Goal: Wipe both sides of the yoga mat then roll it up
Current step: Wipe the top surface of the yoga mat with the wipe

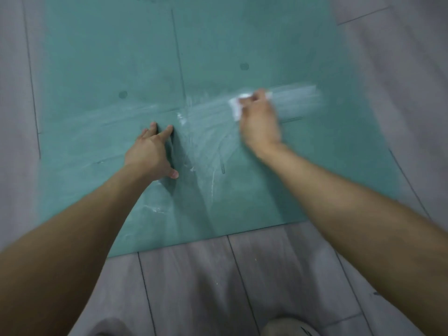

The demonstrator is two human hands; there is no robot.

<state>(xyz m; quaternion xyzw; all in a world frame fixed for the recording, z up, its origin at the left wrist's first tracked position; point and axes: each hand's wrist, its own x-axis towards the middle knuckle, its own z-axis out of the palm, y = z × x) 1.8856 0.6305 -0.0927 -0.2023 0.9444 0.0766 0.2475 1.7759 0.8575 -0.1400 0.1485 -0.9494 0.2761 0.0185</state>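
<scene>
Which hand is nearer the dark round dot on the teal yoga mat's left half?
Left. The left hand rests on the mat close to the dot, slightly to its right; the right hand, gripping a white wipe, is farther right.

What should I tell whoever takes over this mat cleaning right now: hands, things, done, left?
Left hand: fingers spread, pressing the yoga mat down.
Right hand: grips a white wipe on the mat, blurred mid-stroke.
Mat lies unrolled on the grey floor.
Done: wet streaks cover the near part of this side.
Left: far part looks dry; underside unseen, so wipe it if needed; then roll up.
</scene>
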